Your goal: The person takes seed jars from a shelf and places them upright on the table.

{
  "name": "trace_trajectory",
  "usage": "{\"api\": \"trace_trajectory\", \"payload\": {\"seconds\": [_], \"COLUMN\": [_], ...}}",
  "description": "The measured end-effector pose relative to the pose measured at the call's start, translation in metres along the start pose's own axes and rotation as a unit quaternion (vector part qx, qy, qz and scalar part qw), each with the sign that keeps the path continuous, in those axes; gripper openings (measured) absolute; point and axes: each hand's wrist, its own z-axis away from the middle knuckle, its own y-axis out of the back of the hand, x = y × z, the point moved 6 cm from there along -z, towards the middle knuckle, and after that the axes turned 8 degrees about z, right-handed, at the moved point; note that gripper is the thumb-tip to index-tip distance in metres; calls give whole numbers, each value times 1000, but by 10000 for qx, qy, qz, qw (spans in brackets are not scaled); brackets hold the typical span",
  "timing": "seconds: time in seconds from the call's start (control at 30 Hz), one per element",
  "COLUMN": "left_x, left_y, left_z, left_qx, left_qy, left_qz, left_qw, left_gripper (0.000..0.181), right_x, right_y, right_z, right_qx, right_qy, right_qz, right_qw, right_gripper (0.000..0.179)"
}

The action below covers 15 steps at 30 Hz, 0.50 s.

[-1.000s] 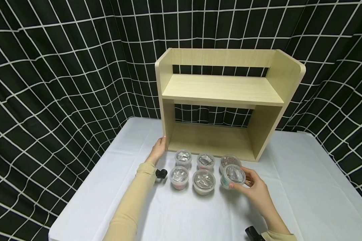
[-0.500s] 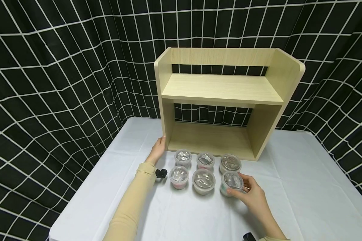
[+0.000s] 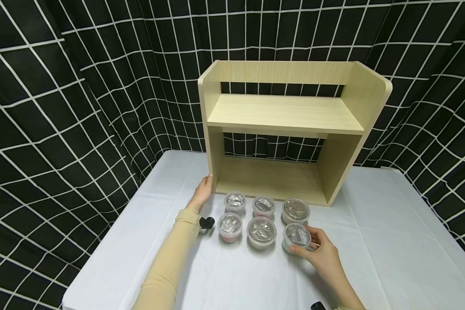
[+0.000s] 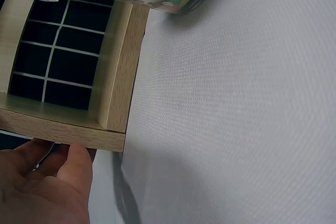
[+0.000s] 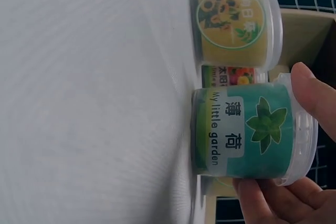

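Observation:
My right hand (image 3: 322,253) grips a small clear-lidded plastic tub (image 3: 297,236), thumb on one side and fingers on the other. Its teal label (image 5: 268,150) shows a green leaf and "My little garden" in the right wrist view, and its base is at the tablecloth. Fingers of my left hand (image 3: 202,193) touch the outer face of the left side panel of a wooden shelf (image 3: 286,113); the left wrist view has the fingertips (image 4: 79,156) against that panel. The held tub ends the front row of tubs, beside a wider tub (image 3: 261,232).
Several lidded tubs stand in two rows before the shelf, among them a pink-based tub (image 3: 230,228), a back-left tub (image 3: 235,202), a middle tub (image 3: 264,206) and a back-right tub (image 3: 296,210). A white cloth covers the table (image 3: 147,224). Black gridded curtains (image 3: 81,107) surround it.
My right hand has moved slightly toward me and down with the tub, so it no longer overlaps the back-right tub as much. My left hand stays at the shelf.

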Motion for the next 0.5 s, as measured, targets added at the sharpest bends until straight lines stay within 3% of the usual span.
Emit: {"api": "trace_trajectory", "payload": {"seconds": [0.5], "left_x": [0], "left_y": [1], "left_z": [-1], "left_qx": [-35], "left_qy": [-51], "left_qz": [-50], "left_qw": [10000], "left_gripper": [64], "right_x": [-1], "right_y": [-1], "right_z": [1], "right_qx": [225], "right_qy": [143], "right_qz": [100], "right_qw": [9996], "right_gripper": [82]}}
